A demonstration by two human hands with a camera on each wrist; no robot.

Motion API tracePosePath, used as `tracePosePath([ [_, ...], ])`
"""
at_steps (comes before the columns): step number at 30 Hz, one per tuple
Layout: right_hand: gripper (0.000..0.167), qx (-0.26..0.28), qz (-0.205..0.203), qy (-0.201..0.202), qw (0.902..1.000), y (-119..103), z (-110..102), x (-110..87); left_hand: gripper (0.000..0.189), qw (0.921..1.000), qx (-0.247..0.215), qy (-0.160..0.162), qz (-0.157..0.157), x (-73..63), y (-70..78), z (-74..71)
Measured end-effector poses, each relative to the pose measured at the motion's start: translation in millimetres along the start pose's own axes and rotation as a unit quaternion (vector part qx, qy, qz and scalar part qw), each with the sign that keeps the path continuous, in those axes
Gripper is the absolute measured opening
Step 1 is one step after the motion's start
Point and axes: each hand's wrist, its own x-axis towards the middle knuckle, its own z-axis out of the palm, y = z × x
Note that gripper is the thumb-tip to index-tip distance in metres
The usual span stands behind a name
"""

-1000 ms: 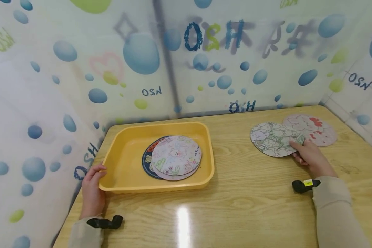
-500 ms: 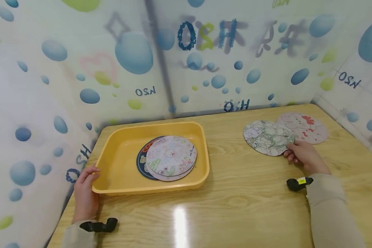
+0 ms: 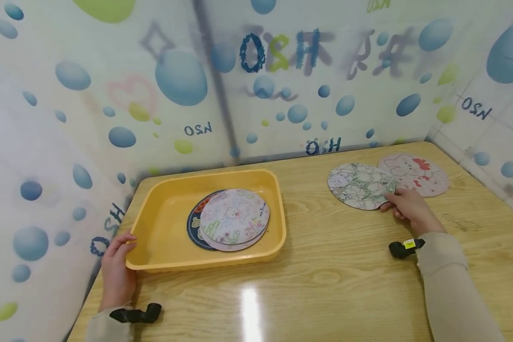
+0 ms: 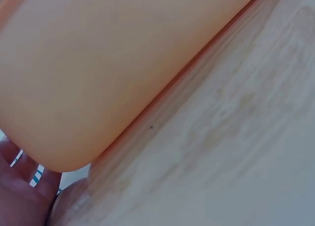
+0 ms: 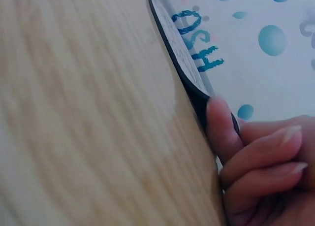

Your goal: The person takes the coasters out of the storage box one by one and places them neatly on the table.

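Observation:
My right hand [image 3: 412, 209] pinches the near right edge of a round mouse pad [image 3: 361, 185] printed with white flowers and green leaves. In the right wrist view its black underside [image 5: 198, 104] bends up at the fingers, while the far part lies close to the table. Partly under or behind it is a pink round mouse pad [image 3: 427, 178] with a rabbit and red bow. My left hand [image 3: 118, 270] holds the left rim of a yellow tray [image 3: 164, 228]. Inside lie a white patterned mouse pad [image 3: 234, 216], overlapping another pale one, and a dark blue one [image 3: 193, 227].
The wood-grain table [image 3: 325, 285] stretches between tray and right hand. A patterned cloth wall [image 3: 256, 109] stands right behind the table and along its sides. Dark wrist cameras sit at both cuffs.
My right hand has drawn the flower mouse pad a little to the left, away from the pink one. The head view has shifted slightly. The left hand stays at the tray rim.

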Motion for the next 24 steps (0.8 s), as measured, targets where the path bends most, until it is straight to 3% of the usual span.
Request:
tracePosePath([
  [5,0.038,0.002,0.004,-0.028,0.9996,-1,4,3.3,0.017,0.9999,0.004,0.005,-0.012,-0.6,-0.3,-1.3],
  [13,0.037,0.014,-0.008,-0.017,0.9997,-8,9,8.4,0.015,0.9999,-0.011,-0.005,0.0,1.1,0.0,-1.1],
  [21,0.04,-0.025,-0.001,0.056,0.9981,-2,10,8.3,0.014,0.9999,-0.012,-0.001,-0.007,-0.4,-0.9,-2.3],
  [24,0.044,-0.012,0.008,0.061,0.9981,1,8,5.1,0.015,0.9999,-0.004,-0.006,-0.008,-1.3,0.5,-0.8],
])
